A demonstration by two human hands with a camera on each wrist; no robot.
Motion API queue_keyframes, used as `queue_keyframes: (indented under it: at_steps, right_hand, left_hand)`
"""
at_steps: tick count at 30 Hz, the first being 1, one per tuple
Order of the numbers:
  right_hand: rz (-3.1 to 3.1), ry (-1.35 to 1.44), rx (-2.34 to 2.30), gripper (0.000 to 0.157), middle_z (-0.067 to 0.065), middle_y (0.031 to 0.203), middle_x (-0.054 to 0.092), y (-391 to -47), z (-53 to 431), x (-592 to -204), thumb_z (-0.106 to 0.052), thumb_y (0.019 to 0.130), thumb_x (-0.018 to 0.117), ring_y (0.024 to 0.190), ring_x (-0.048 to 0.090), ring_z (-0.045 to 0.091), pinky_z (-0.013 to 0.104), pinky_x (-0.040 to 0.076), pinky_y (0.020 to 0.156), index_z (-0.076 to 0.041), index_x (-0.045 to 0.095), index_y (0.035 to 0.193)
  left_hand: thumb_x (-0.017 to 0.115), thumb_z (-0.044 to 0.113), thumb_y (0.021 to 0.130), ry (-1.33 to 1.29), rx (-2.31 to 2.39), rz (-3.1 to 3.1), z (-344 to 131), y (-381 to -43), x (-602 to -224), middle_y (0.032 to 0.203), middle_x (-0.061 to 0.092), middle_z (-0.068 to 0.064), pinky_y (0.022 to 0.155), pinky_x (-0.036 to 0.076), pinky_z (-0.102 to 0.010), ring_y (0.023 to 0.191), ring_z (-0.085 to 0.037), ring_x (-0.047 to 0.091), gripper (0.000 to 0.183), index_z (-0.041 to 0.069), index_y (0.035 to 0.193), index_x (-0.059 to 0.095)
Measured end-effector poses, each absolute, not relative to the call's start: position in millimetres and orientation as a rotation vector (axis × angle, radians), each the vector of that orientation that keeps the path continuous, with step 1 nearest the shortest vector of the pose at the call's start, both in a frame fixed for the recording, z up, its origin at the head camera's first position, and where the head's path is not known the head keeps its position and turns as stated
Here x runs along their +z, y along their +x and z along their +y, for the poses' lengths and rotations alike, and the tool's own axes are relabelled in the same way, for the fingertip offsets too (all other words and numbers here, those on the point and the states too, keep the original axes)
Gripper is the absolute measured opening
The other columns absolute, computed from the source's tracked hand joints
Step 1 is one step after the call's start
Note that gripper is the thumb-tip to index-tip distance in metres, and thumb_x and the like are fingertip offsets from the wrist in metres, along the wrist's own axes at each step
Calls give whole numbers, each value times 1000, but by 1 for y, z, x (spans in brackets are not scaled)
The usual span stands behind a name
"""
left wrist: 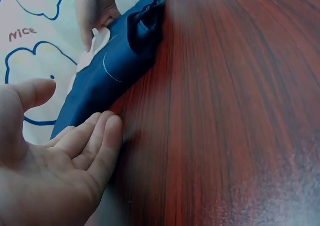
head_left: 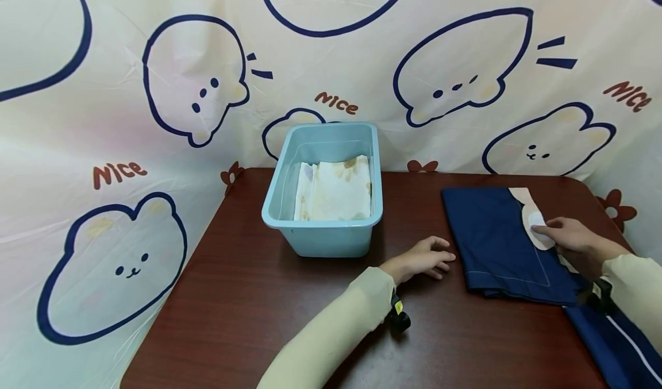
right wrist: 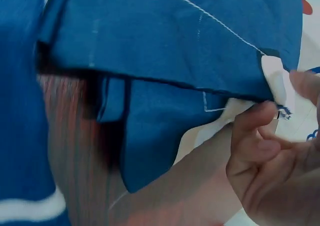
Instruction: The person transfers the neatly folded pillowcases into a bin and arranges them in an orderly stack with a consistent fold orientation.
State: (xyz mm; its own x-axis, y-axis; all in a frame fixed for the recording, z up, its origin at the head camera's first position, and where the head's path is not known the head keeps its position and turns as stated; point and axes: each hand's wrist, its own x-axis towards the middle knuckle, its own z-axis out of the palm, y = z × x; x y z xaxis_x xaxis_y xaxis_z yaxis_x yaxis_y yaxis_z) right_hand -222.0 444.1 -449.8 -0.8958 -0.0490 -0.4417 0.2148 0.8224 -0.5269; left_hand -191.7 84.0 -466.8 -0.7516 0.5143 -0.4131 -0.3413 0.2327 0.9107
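Observation:
A folded navy cloth (head_left: 496,239) with white line stitching and a cream patch lies at the right of the table. My right hand (head_left: 571,237) is at its right side, pinching the edge at the cream patch between thumb and fingers. In the right wrist view that hand (right wrist: 280,156) has the patch (right wrist: 276,78) at its thumb, and lower layers of the cloth hang apart below. My left hand (head_left: 421,260) hovers over the table beside the cloth's left edge, fingers loosely extended. In the left wrist view its palm (left wrist: 60,171) shows, holding nothing.
A light blue plastic tub (head_left: 331,239) stands at the back of the table, with folded white patterned cloth (head_left: 338,191) inside. More blue fabric with a white stripe (head_left: 615,343) lies at the front right. A patterned curtain (head_left: 331,61) hangs behind the brown table (head_left: 248,308).

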Motion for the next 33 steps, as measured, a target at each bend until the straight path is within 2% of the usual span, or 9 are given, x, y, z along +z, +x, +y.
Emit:
queue_keyframes:
  at_steps: [2,5,8,12,19,22,26,29,33]
  right_hand:
    - [2493,104,-841,63,-4,59,45,-223,444,-451,-49,106,41,52,48,10,28,44,53,14,49,106]
    - [2427,85,-867,48,-7,58,41,-223,443,-452,-52,105,44,52,44,9,27,43,54,-7,50,90]
    - [2431,21,-850,55,1,73,54,-223,441,-451,-51,104,48,66,51,11,28,45,61,3,56,108]
    - [2462,-86,-832,74,14,104,57,-221,435,-448,-43,102,55,84,53,17,30,46,67,16,33,140]
    - [2437,-196,-879,65,22,106,54,-217,430,-452,-30,104,54,83,54,18,29,47,67,17,27,140]
    - [2389,-186,-887,69,26,117,52,-215,428,-453,-33,105,52,95,56,24,31,48,74,16,23,143]
    - [2343,-194,-877,79,38,143,36,-215,423,-454,-37,105,51,123,47,43,42,51,91,17,14,149]
    - [2298,-181,-901,83,42,148,27,-215,419,-455,-38,105,50,131,39,52,50,51,95,16,7,151]
    - [2216,-159,-980,89,44,153,13,-215,412,-456,-37,106,50,138,29,60,61,50,99,15,-5,153]
  left_hand:
    - [64,20,100,160,1612,1788,85,-192,-467,123,70,-9,89,59,-46,111,-32,70,39,11,136,52]
    - [65,21,99,163,1623,1745,87,-192,-467,124,70,-9,88,59,-45,112,-34,69,42,11,138,50]
    - [65,22,99,162,1626,1737,90,-192,-469,123,70,-8,76,59,-37,109,-33,71,43,13,138,50]
    - [66,24,99,131,1648,1725,93,-189,-471,123,71,-6,59,53,-27,94,-32,74,42,16,136,50]
    - [65,27,99,61,1715,1694,92,-188,-476,119,73,-9,50,48,-23,68,-20,69,51,16,144,45]
    - [64,29,99,51,1697,1687,92,-189,-475,115,73,-9,50,47,-21,62,-11,62,63,11,153,38]
    - [65,29,99,101,1626,1831,95,-186,-472,110,70,-3,53,47,-23,62,-11,58,69,10,157,33]
    - [67,28,98,183,1539,2027,98,-184,-470,116,65,-3,57,50,-29,67,-16,62,67,15,156,35]
    - [67,34,96,246,1452,2193,99,-185,-470,137,59,-8,72,55,-33,94,-23,69,71,19,155,30]
